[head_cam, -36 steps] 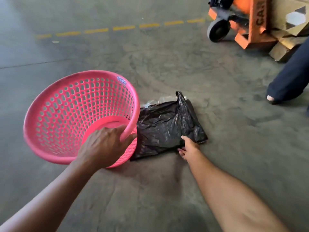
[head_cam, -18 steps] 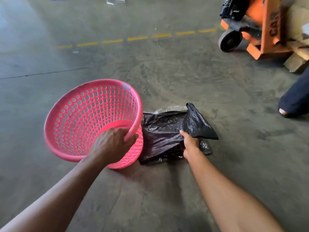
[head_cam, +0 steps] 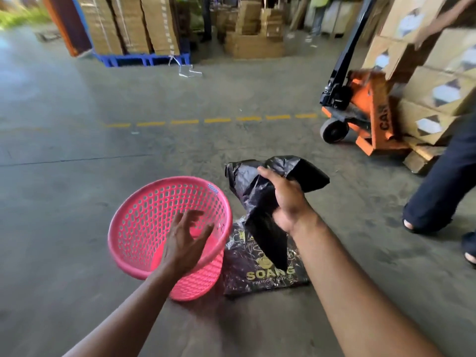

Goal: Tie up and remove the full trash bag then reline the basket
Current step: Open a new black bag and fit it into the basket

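A pink perforated basket stands on the concrete floor, tilted toward me, with nothing inside. My left hand hovers over its near rim, fingers spread, off the plastic. My right hand is shut on a folded black trash bag and holds it in the air to the right of the basket. Below it a flat black pack with gold lettering lies on the floor against the basket's right side.
An orange pallet jack stands at the right with stacked cardboard boxes on it. Another person's dark trouser leg and sandalled foot are close at the right. More boxes on blue pallets line the back.
My right hand has lifted one black bag off the floor, uncovering the lettered pack. My left hand has let go of the basket rim and opened. The view has tipped up.
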`<state>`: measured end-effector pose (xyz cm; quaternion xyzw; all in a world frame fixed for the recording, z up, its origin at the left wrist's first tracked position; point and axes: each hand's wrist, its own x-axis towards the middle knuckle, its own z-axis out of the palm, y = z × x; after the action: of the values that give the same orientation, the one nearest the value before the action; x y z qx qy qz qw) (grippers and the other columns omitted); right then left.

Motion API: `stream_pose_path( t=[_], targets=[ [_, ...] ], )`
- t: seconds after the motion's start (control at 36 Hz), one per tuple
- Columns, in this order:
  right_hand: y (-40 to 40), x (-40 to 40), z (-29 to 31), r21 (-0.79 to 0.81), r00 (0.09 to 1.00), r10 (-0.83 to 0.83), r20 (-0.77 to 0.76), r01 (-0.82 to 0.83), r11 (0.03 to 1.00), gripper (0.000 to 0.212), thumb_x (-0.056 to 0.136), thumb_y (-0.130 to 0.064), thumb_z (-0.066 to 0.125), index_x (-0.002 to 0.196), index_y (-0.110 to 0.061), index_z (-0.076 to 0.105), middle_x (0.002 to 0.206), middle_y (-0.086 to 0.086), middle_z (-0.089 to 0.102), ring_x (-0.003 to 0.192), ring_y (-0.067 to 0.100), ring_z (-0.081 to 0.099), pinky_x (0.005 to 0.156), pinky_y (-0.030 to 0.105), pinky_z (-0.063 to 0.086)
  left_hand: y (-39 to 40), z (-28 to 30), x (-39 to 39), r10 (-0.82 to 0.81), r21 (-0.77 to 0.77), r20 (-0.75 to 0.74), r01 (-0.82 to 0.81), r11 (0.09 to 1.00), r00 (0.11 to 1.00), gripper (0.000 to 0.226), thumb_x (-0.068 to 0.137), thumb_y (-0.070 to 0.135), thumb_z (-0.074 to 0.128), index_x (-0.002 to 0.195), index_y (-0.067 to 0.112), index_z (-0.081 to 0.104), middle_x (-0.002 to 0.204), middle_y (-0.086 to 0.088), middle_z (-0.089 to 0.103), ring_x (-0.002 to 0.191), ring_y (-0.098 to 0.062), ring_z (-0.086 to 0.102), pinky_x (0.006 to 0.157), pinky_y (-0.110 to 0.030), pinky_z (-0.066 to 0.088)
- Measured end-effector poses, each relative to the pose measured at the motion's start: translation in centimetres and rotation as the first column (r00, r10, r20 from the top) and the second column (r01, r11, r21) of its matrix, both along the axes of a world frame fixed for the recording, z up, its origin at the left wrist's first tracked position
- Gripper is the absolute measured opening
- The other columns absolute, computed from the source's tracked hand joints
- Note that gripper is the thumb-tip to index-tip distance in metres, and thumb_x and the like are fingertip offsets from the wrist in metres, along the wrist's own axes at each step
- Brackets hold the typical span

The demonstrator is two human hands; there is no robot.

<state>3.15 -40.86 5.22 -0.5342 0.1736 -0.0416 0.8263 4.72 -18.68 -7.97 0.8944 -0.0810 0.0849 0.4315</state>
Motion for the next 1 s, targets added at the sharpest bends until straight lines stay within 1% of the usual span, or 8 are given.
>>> stream_pose_path(
  t=[0.14, 0.25, 0.39, 0.47, 0.61, 0.69, 0.86, 1.0],
  targets=[
    [0.7, -1.3, 5.2, 0.111, 0.962, 0.263, 0.075, -0.270, 0.956, 0.015, 0.076, -0.023, 0.076, 0.081, -0.009, 0.073, 0.078, 0.010, 0.069, 0.069, 0.026, 0.065, 0.072, 0.034, 0.053, 1.0, 7.2, 1.6, -0.019, -0.403, -0.129, -0.035, 0.915, 0.991, 0.058, 0.084, 0.062, 0.063, 0.128, 0.025, 0.056, 0.126, 0.000, 0.062, 0.115, -0.015, 0.060, 0.105, -0.044, 0.047],
    [1.1, -1.6, 7.3, 0.209, 0.929, 0.338, 0.154, -0.364, 0.907, 0.030, 0.063, -0.024, 0.082, 0.086, -0.011, 0.069, 0.076, 0.006, 0.070, 0.068, 0.021, 0.068, 0.069, 0.030, 0.055, 2.1, 11.9, 1.6, -0.350, -0.681, -0.138, 0.168, 0.713, 0.927, 0.045, 0.086, 0.063, 0.059, 0.126, 0.042, 0.059, 0.116, 0.037, 0.067, 0.109, 0.022, 0.057, 0.095, -0.012, 0.046],
    [1.6, -2.0, 6.4, 0.166, 0.905, 0.399, 0.150, -0.421, 0.892, 0.035, 0.074, -0.021, 0.071, 0.103, -0.002, 0.076, 0.098, 0.015, 0.077, 0.086, 0.028, 0.074, 0.082, 0.037, 0.060, 3.6, 15.3, 1.8, -0.224, -0.764, -0.122, 0.053, 0.643, 0.967, 0.018, 0.077, 0.017, 0.078, 0.095, 0.017, 0.079, 0.091, -0.003, 0.079, 0.080, -0.016, 0.074, 0.071, -0.031, 0.060],
    [1.5, -1.9, 4.3, -0.016, 0.921, 0.389, 0.011, -0.388, 0.921, 0.056, 0.070, -0.026, 0.081, 0.118, 0.001, 0.071, 0.118, 0.022, 0.070, 0.103, 0.034, 0.065, 0.099, 0.047, 0.052, 4.9, 17.2, 2.3, -0.129, -0.699, -0.108, 0.017, 0.715, 0.986, 0.008, 0.077, 0.008, 0.078, 0.082, 0.014, 0.076, 0.066, -0.002, 0.071, 0.050, -0.016, 0.063, 0.045, -0.025, 0.051],
    [2.0, -1.5, 2.1, -0.488, 0.947, 0.154, -0.280, -0.279, 0.827, 0.074, 0.070, -0.060, 0.080, 0.123, -0.014, 0.059, 0.118, 0.009, 0.067, 0.083, 0.032, 0.077, 0.069, 0.032, 0.050, 7.2, 20.2, 3.3, -0.112, -0.385, 0.024, 0.113, 0.916, 0.993, 0.008, 0.082, 0.000, 0.073, 0.089, 0.002, 0.069, 0.069, 0.002, 0.068, 0.056, -0.005, 0.060, 0.053, -0.020, 0.048],
    [2.7, 0.1, 2.8, -0.625, 0.994, -0.064, -0.093, -0.008, 0.781, 0.066, 0.078, -0.064, 0.071, 0.119, -0.014, 0.054, 0.115, 0.008, 0.068, 0.065, 0.025, 0.068, 0.055, 0.027, 0.041, 8.1, 21.3, 3.3, -0.184, -0.186, 0.130, 0.206, 0.961, 0.974, 0.006, 0.074, 0.012, 0.072, 0.076, 0.009, 0.067, 0.064, 0.007, 0.062, 0.054, 0.001, 0.051, 0.051, -0.020, 0.043],
    [6.8, 2.2, 6.4, -0.448, 0.943, 0.272, 0.191, -0.163, 0.879, 0.039, 0.080, -0.038, 0.081, 0.115, -0.025, 0.071, 0.109, -0.006, 0.078, 0.097, 0.009, 0.075, 0.065, 0.018, 0.055, 9.2, 21.6, 3.1, -0.314, 0.099, 0.120, 0.303, 0.948, 0.942, 0.005, 0.066, 0.029, 0.063, 0.067, 0.026, 0.060, 0.052, 0.016, 0.050, 0.048, 0.004, 0.044, 0.047, -0.013, 0.036],
    [7.5, 3.8, 6.0, -0.672, 0.961, 0.237, 0.144, -0.080, 0.736, 0.016, 0.078, -0.018, 0.084, 0.090, -0.009, 0.078, 0.089, 0.004, 0.078, 0.078, 0.017, 0.068, 0.079, 0.041, 0.057, 11.0, 20.8, 4.3, -0.167, 0.229, 0.095, 0.142, 0.963, 0.981, 0.006, 0.064, 0.040, 0.063, 0.065, 0.038, 0.058, 0.054, 0.018, 0.059, 0.052, 0.013, 0.055, 0.048, -0.006, 0.036]
  ],
)
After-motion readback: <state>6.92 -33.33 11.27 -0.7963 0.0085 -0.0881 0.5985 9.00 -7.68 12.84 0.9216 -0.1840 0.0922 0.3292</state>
